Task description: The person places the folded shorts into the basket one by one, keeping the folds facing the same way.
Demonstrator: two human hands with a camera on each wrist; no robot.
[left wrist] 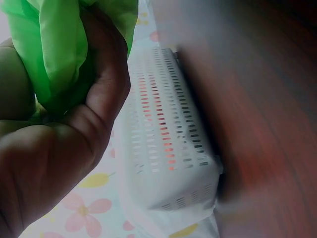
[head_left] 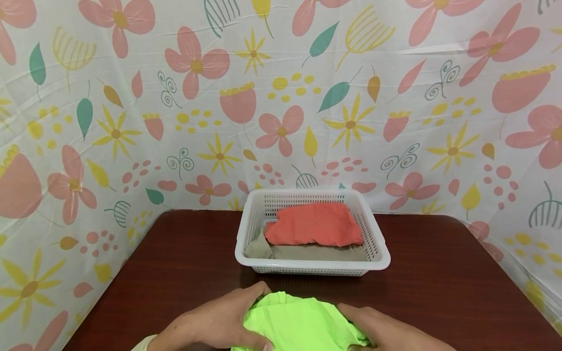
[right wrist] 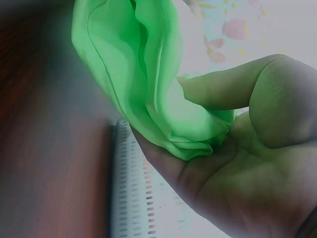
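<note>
Head view shows both hands at the near edge of the worktop [head_left: 439, 273], each gripping a side of a bright green cloth [head_left: 298, 324] bunched between them. The left hand [head_left: 219, 321] curls its fingers over the cloth's left edge; the right hand [head_left: 386, 331] holds the right edge, and the right wrist view shows its thumb pinching folds into the palm. The cloth's long axis runs left to right. Straight ahead, on the far side of the hands and near them, stands a white basket [head_left: 246, 234], its long side also left to right. An orange cloth [head_left: 313, 224] lies in it on a beige cloth [head_left: 307, 252]. Both hands look equally near the basket.
</note>
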